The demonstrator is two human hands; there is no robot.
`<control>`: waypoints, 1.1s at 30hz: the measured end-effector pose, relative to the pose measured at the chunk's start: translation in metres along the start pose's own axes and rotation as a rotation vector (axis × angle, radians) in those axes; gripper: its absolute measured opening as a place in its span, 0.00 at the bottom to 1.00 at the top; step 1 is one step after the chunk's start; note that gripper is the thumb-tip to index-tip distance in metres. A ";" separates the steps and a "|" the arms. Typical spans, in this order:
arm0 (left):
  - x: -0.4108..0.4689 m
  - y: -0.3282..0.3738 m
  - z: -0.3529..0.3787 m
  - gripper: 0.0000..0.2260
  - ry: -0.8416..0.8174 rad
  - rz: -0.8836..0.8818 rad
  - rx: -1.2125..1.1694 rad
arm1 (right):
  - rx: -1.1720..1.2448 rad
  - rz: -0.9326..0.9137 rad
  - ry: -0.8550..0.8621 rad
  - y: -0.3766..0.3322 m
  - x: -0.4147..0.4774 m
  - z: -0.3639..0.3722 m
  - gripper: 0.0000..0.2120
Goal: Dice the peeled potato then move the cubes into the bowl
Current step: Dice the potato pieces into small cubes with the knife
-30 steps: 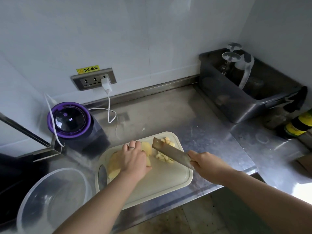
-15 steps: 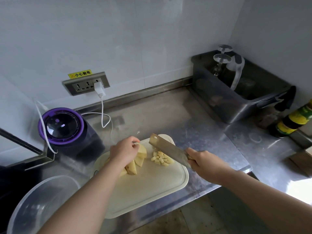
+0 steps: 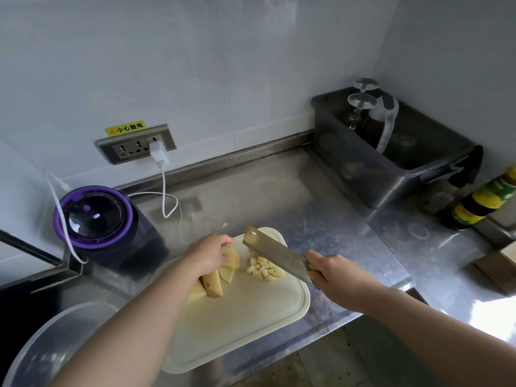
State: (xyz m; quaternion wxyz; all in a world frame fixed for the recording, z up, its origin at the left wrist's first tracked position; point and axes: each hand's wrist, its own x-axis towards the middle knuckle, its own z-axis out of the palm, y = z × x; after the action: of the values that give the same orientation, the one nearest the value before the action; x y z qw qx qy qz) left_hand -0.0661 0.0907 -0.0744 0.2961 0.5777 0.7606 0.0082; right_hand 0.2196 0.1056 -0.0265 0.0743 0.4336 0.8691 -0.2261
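Note:
On the white cutting board (image 3: pixel 240 325) lie several yellow potato slices (image 3: pixel 220 275) and a small heap of potato cubes (image 3: pixel 265 270). My left hand (image 3: pixel 209 254) curls over the far end of the slices and holds them. My right hand (image 3: pixel 335 277) grips the handle of a cleaver (image 3: pixel 275 255), whose blade is raised at a slant above the cubes. A clear plastic bowl (image 3: pixel 55 344) sits at the lower left, beside the board, with nothing visible inside.
A purple-rimmed appliance (image 3: pixel 93 213) stands left of the board, its white cable (image 3: pixel 164 191) running to the wall socket. A grey tub (image 3: pixel 391 152) with upturned glasses sits at the back right. Bottles (image 3: pixel 480 202) stand at the far right. The steel counter's edge runs just below the board.
My left hand lifted off the top of the potato and shifted to the far end of the slices, which now lie fanned out. The cleaver rose above the cubes.

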 end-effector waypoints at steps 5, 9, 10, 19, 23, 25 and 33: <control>0.004 0.005 -0.005 0.13 -0.009 0.066 0.122 | 0.006 0.012 -0.015 0.001 0.001 0.002 0.12; -0.006 0.007 -0.008 0.09 -0.007 0.123 0.235 | 0.007 0.018 -0.002 0.000 0.000 0.003 0.10; -0.008 0.008 -0.008 0.09 -0.003 0.144 0.247 | 0.014 0.018 -0.001 0.000 0.000 0.003 0.10; -0.055 0.035 -0.004 0.10 0.099 0.260 0.056 | 0.044 0.015 0.025 -0.001 -0.004 0.002 0.10; -0.078 0.039 0.041 0.13 0.269 0.424 0.388 | 0.042 0.009 0.009 -0.004 -0.008 0.002 0.10; -0.080 0.035 0.058 0.15 0.238 0.444 0.451 | 0.031 0.005 0.004 -0.006 -0.010 0.002 0.10; -0.097 0.022 0.079 0.17 0.225 0.254 0.205 | 0.029 0.021 -0.004 -0.009 -0.020 0.008 0.09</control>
State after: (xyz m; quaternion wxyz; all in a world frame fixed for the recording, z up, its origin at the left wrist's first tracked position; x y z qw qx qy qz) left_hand 0.0048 -0.0137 -0.0889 0.1456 0.6917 0.7066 0.0327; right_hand 0.2239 0.0831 -0.0241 0.0720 0.4434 0.8609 -0.2390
